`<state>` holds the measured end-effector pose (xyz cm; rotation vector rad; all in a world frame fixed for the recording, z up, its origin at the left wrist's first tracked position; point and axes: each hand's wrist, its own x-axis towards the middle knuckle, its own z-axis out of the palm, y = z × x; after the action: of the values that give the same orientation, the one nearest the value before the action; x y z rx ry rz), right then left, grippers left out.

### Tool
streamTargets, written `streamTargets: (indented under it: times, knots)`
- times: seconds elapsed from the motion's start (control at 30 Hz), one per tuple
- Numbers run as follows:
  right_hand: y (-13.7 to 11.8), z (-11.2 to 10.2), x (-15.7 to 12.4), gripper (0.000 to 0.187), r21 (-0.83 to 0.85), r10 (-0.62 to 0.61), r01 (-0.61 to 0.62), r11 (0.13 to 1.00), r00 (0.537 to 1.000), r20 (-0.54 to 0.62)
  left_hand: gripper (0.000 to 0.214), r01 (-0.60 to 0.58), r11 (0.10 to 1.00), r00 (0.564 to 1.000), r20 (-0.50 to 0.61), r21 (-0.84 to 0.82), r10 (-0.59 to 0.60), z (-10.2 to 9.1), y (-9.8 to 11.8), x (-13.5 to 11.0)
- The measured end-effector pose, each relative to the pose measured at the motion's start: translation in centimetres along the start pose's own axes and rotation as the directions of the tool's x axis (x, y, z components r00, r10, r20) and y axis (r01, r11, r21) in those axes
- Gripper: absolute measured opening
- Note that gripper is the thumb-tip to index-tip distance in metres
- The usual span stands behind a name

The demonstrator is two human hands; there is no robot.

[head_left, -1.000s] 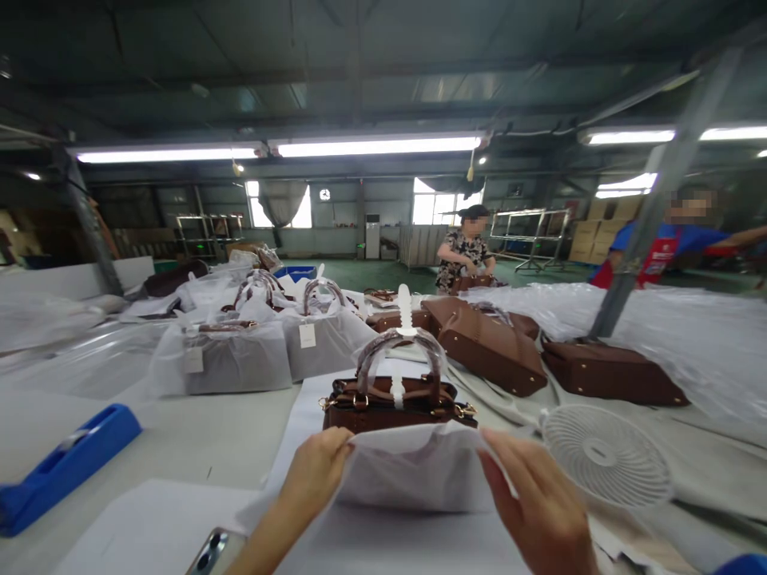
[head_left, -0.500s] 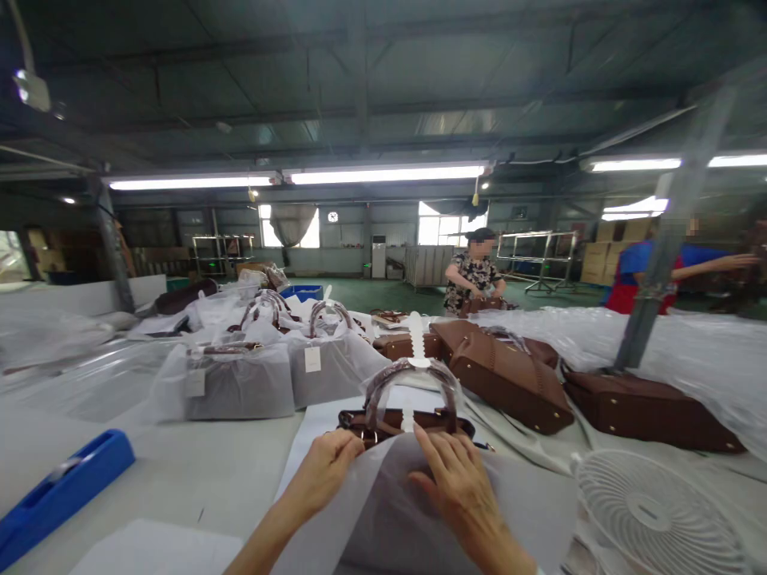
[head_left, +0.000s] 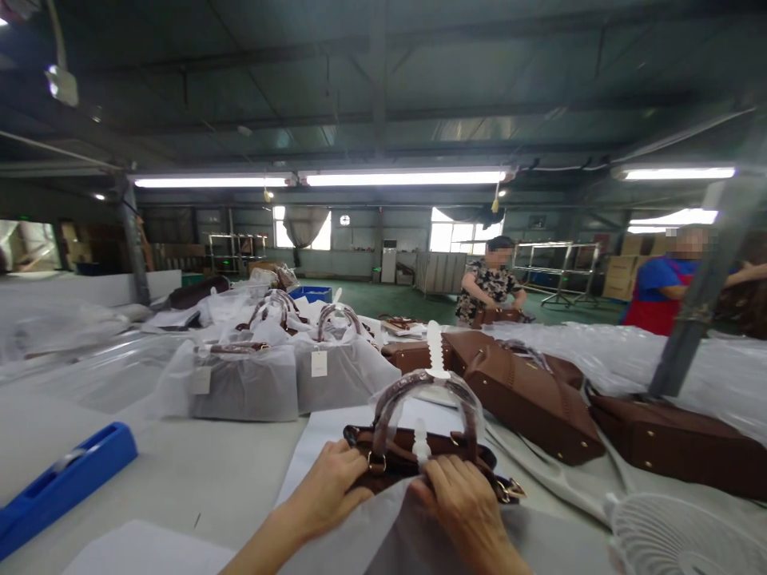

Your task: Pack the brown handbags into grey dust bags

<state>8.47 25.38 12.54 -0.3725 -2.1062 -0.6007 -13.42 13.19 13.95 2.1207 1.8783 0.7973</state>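
Note:
A brown handbag (head_left: 400, 444) with plastic-wrapped handles stands on the table right in front of me, its front covered by a sheet of white tissue paper (head_left: 383, 531). My left hand (head_left: 328, 489) pinches the paper's top edge against the bag's left upper rim. My right hand (head_left: 464, 511) presses the paper against the bag's top at the middle, fingers curled over the edge. Both hands are closed on the paper.
Wrapped handbags (head_left: 288, 369) stand at the back left. Unwrapped brown bags (head_left: 527, 395) lie to the right by a metal post (head_left: 701, 303). A blue tape dispenser (head_left: 63, 479) sits at left, a white fan (head_left: 689, 539) at lower right. Two other people work beyond the table.
The paper has been brought up over the bag's front, and both hands have moved from its corners to the bag's top edge. The view has tilted upward.

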Motion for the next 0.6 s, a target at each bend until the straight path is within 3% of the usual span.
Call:
streamTargets:
  times: [0.07,0.2,0.23,0.3,0.4,0.5,0.6]
  knots:
    - [-0.1,0.2,0.0,0.038,0.016,-0.025,0.025,1.0,1.0,0.001,0.017,-0.012,1.0,1.0,0.013,-0.006,0.012,-0.8,-0.1,0.1]
    - [0.1,0.7,0.0,0.036,0.044,-0.075,0.075,0.996,0.997,-0.005,0.034,-0.034,0.999,0.996,0.082,-0.028,0.037,-2.1,0.6,-0.5]
    - [0.2,0.8,0.1,0.036,0.048,-0.083,0.083,0.995,0.997,-0.004,0.035,-0.023,1.0,0.994,0.104,-0.003,0.023,-2.0,1.0,-0.8]
    - [0.4,0.9,0.2,0.037,0.055,-0.098,0.098,0.994,0.995,-0.002,0.06,0.042,0.993,0.993,0.107,0.108,-0.054,-0.9,2.0,-1.4]
    - [0.9,1.1,0.3,0.039,0.06,-0.118,0.118,0.991,0.993,-0.011,0.095,0.209,0.935,0.975,0.015,0.287,-0.223,1.7,3.1,-1.5]
    - [1.3,1.1,0.2,0.037,0.049,-0.128,0.13,0.99,0.991,-0.027,0.074,0.277,0.911,0.96,-0.058,0.305,-0.272,3.0,2.9,-0.9]
    - [1.5,1.0,0.1,0.038,0.024,-0.131,0.131,0.991,0.991,-0.015,0.045,0.18,0.95,0.983,-0.032,0.256,-0.178,2.3,1.7,-0.3]
